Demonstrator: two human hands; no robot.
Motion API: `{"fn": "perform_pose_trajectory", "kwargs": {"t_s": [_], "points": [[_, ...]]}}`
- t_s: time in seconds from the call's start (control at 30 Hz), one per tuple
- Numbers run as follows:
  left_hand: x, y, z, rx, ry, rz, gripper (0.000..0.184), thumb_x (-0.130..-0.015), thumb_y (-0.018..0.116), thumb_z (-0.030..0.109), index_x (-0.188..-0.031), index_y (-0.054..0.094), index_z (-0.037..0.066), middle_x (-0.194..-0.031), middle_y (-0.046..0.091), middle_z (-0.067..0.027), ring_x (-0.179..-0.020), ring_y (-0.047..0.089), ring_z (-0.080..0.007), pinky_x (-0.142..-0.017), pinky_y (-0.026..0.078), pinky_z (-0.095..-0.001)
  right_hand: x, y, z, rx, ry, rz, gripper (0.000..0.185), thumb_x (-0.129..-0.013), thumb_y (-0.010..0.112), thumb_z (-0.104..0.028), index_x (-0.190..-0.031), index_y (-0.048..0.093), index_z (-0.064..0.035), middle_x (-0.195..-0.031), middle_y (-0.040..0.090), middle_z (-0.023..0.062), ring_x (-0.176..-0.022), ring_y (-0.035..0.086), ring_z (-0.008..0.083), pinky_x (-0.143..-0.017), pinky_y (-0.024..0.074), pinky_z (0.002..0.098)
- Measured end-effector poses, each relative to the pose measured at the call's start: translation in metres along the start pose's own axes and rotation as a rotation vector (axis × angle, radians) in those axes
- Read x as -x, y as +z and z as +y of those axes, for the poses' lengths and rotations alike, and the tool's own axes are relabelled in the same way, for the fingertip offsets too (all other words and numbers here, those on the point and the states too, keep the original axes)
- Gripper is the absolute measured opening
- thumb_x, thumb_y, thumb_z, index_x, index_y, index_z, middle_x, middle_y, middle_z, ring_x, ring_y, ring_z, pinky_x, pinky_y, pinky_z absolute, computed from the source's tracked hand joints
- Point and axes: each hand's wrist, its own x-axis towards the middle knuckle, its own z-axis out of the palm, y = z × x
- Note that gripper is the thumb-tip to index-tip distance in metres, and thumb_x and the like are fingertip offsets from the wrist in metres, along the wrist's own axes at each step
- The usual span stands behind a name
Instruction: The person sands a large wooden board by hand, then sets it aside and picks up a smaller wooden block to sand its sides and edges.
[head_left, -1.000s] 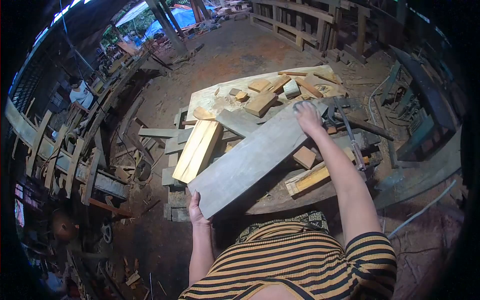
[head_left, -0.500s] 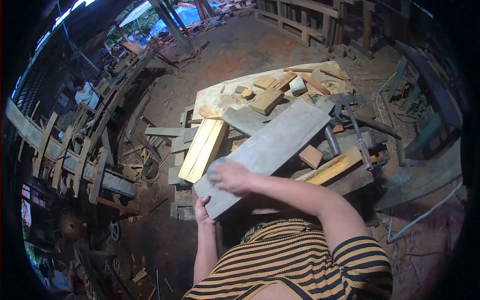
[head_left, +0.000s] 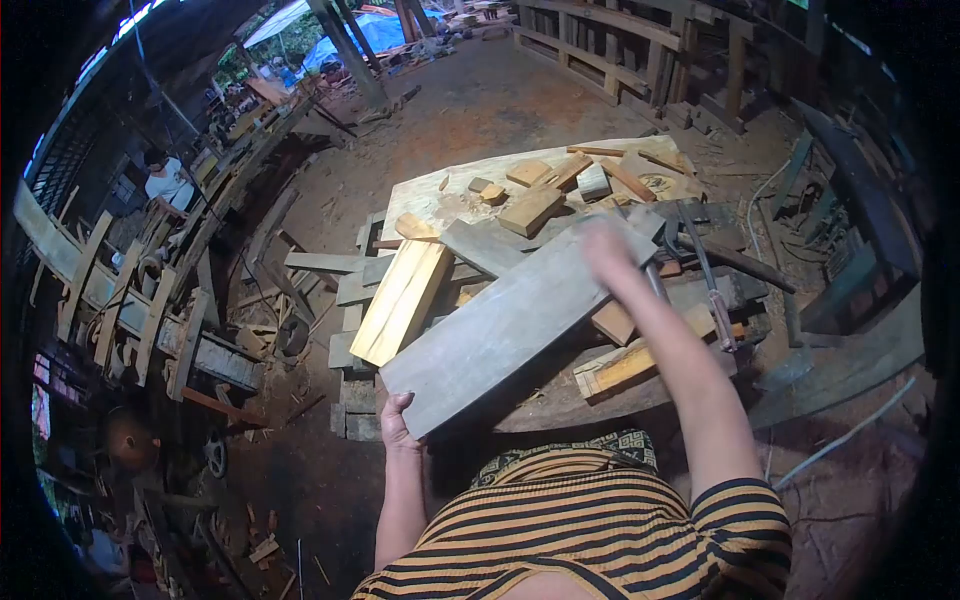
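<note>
A long grey wooden board slants across the pile of timber, its near end toward me. My left hand grips that near corner, thumb on the top face and fingers hidden underneath. Over at the far end, my right hand presses on the board's face. It is smeared by motion; a greyish piece seems to be under its fingers, but its kind does not show. Beside the board on the left lies a pale yellow wood block.
Behind the board, a plywood sheet carries several offcuts, including a wood block. A frame saw lies to the right, near a yellowish timber piece. Another person is at the far left.
My right hand has swept from the board's near end to its far end, away from me and rightward. The left hand keeps hold of the near corner.
</note>
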Motion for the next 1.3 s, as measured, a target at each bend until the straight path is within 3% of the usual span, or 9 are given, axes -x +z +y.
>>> {"fn": "perform_pose_trajectory", "kwargs": {"t_s": [0.3, 0.43, 0.5, 0.57, 0.73, 0.83, 0.93, 1.03, 1.3], "points": [[0.004, 0.012, 0.005, -0.026, -0.001, -0.112, 0.046, -0.089, 0.060, 0.025, -0.127, 0.048, 0.004, -0.121, 0.057, -0.0150, -0.109, 0.057, -0.0331, -0.093, 0.046, -0.0509, 0.181, 0.058, -0.187, -0.171, -1.016, -0.288, 0.036, -0.085, 0.056, -0.030, -0.115, 0.056, -0.0098, -0.125, 0.052, 0.0147, -0.116, 0.049, 0.0319, -0.099, 0.0365, 0.0490], [0.005, 0.011, 0.005, -0.032, 0.006, -0.042, 0.046, -0.089, 0.059, 0.026, -0.127, 0.048, 0.003, -0.122, 0.057, -0.0150, -0.109, 0.057, -0.0330, -0.092, 0.047, -0.0505, 0.137, 0.002, -0.147, -0.044, -0.765, -0.611, 0.031, -0.085, 0.053, -0.023, -0.110, 0.058, -0.0063, -0.123, 0.054, 0.0172, -0.120, 0.047, 0.0335, -0.102, 0.0360, 0.0440], [0.003, 0.009, 0.005, -0.012, -0.003, -0.078, 0.046, -0.089, 0.059, 0.026, -0.128, 0.047, 0.003, -0.122, 0.057, -0.0150, -0.109, 0.057, -0.0325, -0.092, 0.047, -0.0501, 0.110, -0.005, -0.077, -0.120, -0.784, -0.072, 0.030, -0.081, 0.052, -0.018, -0.108, 0.059, -0.0056, -0.114, 0.057, 0.0183, -0.110, 0.052, 0.0342, -0.095, 0.0414, 0.0428], [0.003, 0.011, 0.003, 0.023, -0.009, -0.061, 0.046, -0.089, 0.059, 0.026, -0.127, 0.048, 0.003, -0.122, 0.057, -0.0149, -0.108, 0.057, -0.0322, -0.092, 0.047, -0.0500, 0.074, -0.032, -0.022, -0.006, -0.342, -0.189, 0.036, -0.086, 0.051, -0.019, -0.117, 0.057, -0.0040, -0.128, 0.052, 0.0186, -0.123, 0.045, 0.0330, -0.101, 0.0370, 0.0406], [0.004, 0.011, 0.001, 0.021, 0.019, -0.040, 0.045, -0.089, 0.059, 0.025, -0.127, 0.048, 0.003, -0.121, 0.058, -0.0144, -0.108, 0.057, -0.0314, -0.093, 0.047, -0.0500, 0.066, -0.028, 0.037, 0.250, -0.157, 0.231, 0.036, -0.085, 0.051, -0.021, -0.117, 0.058, -0.0060, -0.126, 0.053, 0.0143, -0.123, 0.043, 0.0293, -0.101, 0.0343, 0.0456], [0.003, 0.009, 0.001, 0.024, 0.028, -0.034, 0.045, -0.089, 0.059, 0.025, -0.127, 0.048, 0.002, -0.121, 0.057, -0.0150, -0.109, 0.057, -0.0318, -0.093, 0.046, -0.0500, 0.105, 0.005, -0.029, 0.014, -0.500, 0.262, 0.019, -0.081, 0.048, -0.011, -0.094, 0.062, -0.0043, -0.095, 0.059, 0.0154, -0.092, 0.056, 0.0336, -0.081, 0.0447, 0.0444], [0.005, 0.012, 0.002, 0.062, -0.016, -0.065, 0.043, -0.089, 0.059, 0.022, -0.125, 0.049, 0.002, -0.120, 0.058, -0.0148, -0.106, 0.058, -0.0311, -0.092, 0.048, -0.0492, 0.179, 0.016, -0.138, 0.028, -0.544, -0.390, 0.026, -0.078, 0.056, -0.020, -0.100, 0.057, -0.0050, -0.105, 0.058, 0.0149, -0.100, 0.055, 0.0330, -0.089, 0.0423, 0.0443], [0.009, 0.017, 0.004, 0.070, -0.038, -0.111, 0.044, -0.089, 0.060, 0.023, -0.125, 0.049, 0.001, -0.120, 0.058, -0.0155, -0.107, 0.058, -0.0311, -0.092, 0.048, -0.0487, 0.229, 0.044, -0.165, -0.193, -1.022, -0.171, 0.042, -0.084, 0.060, -0.029, -0.120, 0.055, -0.0068, -0.130, 0.051, 0.0154, -0.124, 0.045, 0.0296, -0.104, 0.0324, 0.0487], [0.004, 0.008, 0.003, 0.059, -0.033, -0.065, 0.044, -0.088, 0.061, 0.023, -0.124, 0.049, 0.000, -0.120, 0.058, -0.0166, -0.106, 0.059, -0.0323, -0.093, 0.047, -0.0497, 0.116, -0.025, -0.049, -0.015, -0.536, -0.054, 0.018, -0.077, 0.052, -0.014, -0.092, 0.057, -0.0053, -0.094, 0.056, 0.0156, -0.091, 0.053, 0.0360, -0.080, 0.0430, 0.0454]]}}
